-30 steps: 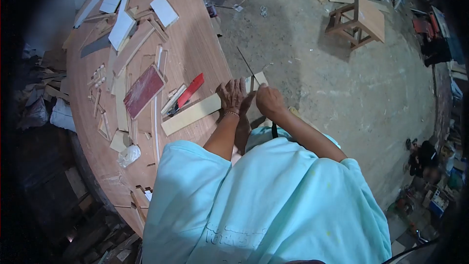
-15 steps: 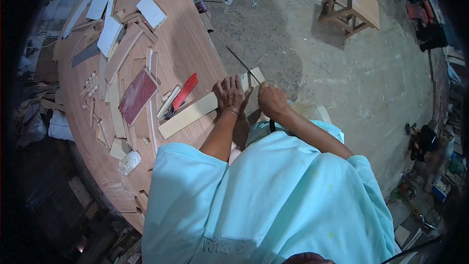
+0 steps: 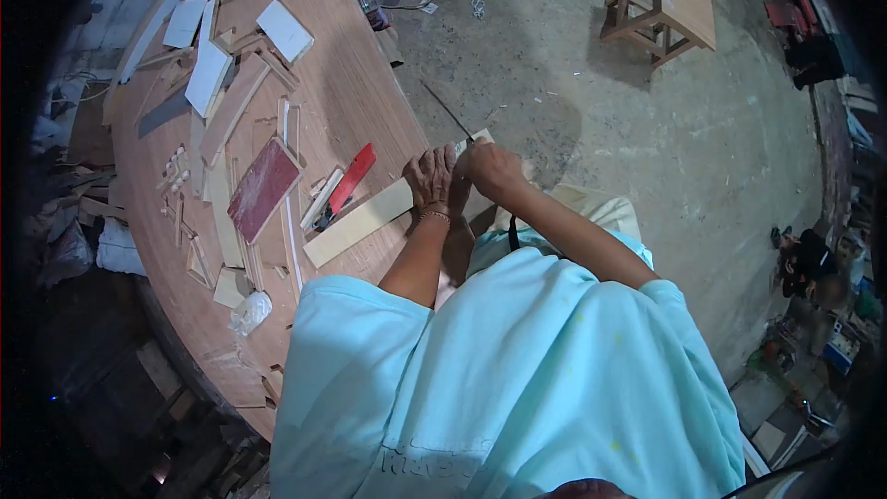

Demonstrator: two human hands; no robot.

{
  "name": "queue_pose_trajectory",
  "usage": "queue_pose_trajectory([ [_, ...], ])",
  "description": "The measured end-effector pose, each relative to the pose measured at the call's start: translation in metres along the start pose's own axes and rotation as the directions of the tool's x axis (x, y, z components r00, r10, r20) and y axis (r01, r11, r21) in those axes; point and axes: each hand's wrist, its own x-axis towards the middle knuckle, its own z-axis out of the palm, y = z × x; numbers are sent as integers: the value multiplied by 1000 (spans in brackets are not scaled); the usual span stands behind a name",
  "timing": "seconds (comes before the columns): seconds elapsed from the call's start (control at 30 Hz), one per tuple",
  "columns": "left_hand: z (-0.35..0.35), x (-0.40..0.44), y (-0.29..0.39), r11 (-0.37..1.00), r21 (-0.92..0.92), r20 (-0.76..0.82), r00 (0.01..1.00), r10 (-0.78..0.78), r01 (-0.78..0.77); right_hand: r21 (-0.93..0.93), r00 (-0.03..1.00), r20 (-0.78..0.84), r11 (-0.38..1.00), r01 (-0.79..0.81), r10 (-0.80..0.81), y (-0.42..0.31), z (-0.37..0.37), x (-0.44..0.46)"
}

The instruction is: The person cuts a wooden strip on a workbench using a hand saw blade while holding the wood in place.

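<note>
A pale wooden board (image 3: pixel 362 221) lies slantwise over the edge of the workbench, its far end sticking out past it. My left hand (image 3: pixel 431 179) presses down on the board, fingers laid over it, holding it against the bench. Close beside, my right hand (image 3: pixel 493 169) is closed around the near end of a long, thin, dark tool (image 3: pixel 445 108). The tool crosses the board's overhanging end and points away from me. Whether it is a saw seen edge-on or a file I cannot tell; its handle is hidden in my fist.
On the workbench (image 3: pixel 351 83) lie a red tool (image 3: pixel 352 176), a dark red panel (image 3: pixel 265 189), white offcuts (image 3: pixel 285 30) and several wood strips. A clear plastic bag (image 3: pixel 249 312) rests near the left edge. A wooden stool (image 3: pixel 663 14) stands on the concrete floor.
My right hand has moved left and away from me, along the tool's line, and now sits closer to my left hand. The left hand and the board have stayed nearly in place.
</note>
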Motion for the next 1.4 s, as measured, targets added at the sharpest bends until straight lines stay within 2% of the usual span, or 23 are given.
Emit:
queue_pose_trajectory([
  [0.03,8,0,-3,1000,8,-7,1000,0,0,4,1000,-7,1000,6,-6,-5,-4,1],
  [0.1,27,0,-9,989,144,-10,999,32,-30,27,985,24,985,-172,171,-15,-11,-3],
  [0.13,22,1,-8,989,145,-12,999,39,-37,30,984,19,984,-176,176,-17,-14,-12],
  [0.2,13,0,-3,1000,7,-130,991,19,-19,-19,977,39,978,-210,210,-16,-21,-31],
  [0.27,14,1,-3,999,45,-151,988,29,-22,-35,975,30,976,-217,218,-14,-17,-27],
  [0.33,22,1,-7,971,236,-177,981,74,-31,-32,973,19,973,-229,230,-12,-7,-18],
  [0.37,21,1,-7,969,245,-180,980,84,-38,-19,988,-2,988,-154,154,-10,-4,-6],
  [0.4,10,0,-2,982,185,-136,989,53,-27,-8,997,-21,997,-76,76,-9,-3,0],
  [0.43,4,-1,0,992,124,-91,996,24,-12,-2,997,-26,997,-75,75,-8,-1,0],
  [0.47,10,-3,-3,991,129,-82,996,31,-20,42,995,-52,995,-86,89,-5,2,-5],
  [0.53,19,3,-7,971,223,-164,979,122,-84,82,990,-84,991,-103,110,-6,-4,-16],
  [0.57,22,2,-8,971,220,-162,978,130,-92,45,983,-28,983,-180,181,-8,-6,-26],
  [0.6,8,3,-3,994,95,-133,988,75,-62,2,967,27,967,-253,253,-9,-11,-34],
  [0.63,0,2,2,999,-30,-95,995,23,-26,1,965,29,965,-261,261,-6,-15,-38],
  [0.67,2,0,3,999,-30,-88,996,31,-33,7,971,24,971,-238,237,-2,-17,-41],
  [0.73,4,2,1,997,-45,-189,980,57,-67,27,977,11,977,-211,211,0,-18,-42],
  [0.93,0,0,4,998,-41,-165,986,39,-47,12,985,-18,985,-173,173,4,-21,-45],
  [1.07,0,-2,4,997,-23,-174,982,69,-75,99,973,-89,974,-203,212,11,-17,-43],
  [1.13,12,-8,0,999,48,-93,995,20,-16,60,975,-65,976,-209,212,26,-10,-42],
  [1.2,2,-2,-5,997,41,-71,995,64,-62,26,995,-20,995,-93,93,9,-7,-26],
  [1.27,-9,2,-2,997,-19,-7,997,73,-73,-44,989,-45,989,-144,142,13,-23,-38],
  [1.33,-18,5,-8,986,-49,97,982,161,-157,-7,990,-51,991,-131,130,17,-23,-43],
  [1.4,-22,2,-5,985,-22,125,977,172,-171,64,988,-84,990,-127,132,21,-12,-48],
])
